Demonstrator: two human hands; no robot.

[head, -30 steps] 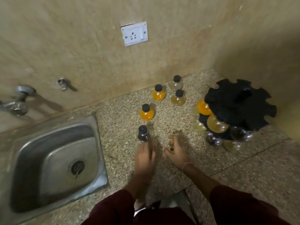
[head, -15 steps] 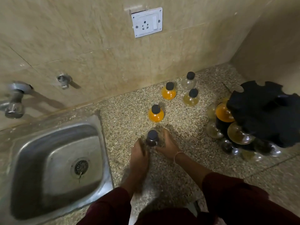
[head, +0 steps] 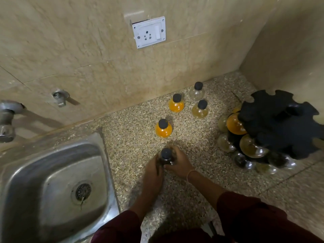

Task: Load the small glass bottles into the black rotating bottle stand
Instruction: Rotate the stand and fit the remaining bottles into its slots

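Both hands [head: 168, 168] cup the dark bottle [head: 166, 156] between them.

Steel sink [head: 52, 165] left (tap [head: 7, 120] above); wall socket [head: 149, 32].

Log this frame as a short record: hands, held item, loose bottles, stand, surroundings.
left hand: closed on the dark bottle
right hand: closed on the same bottle
loose bottles: four upright on the counter; two orange, one pale yellow, one clear
black stand: right corner, several bottles hanging beneath it
sink: left, steel
wall socket: above the counter
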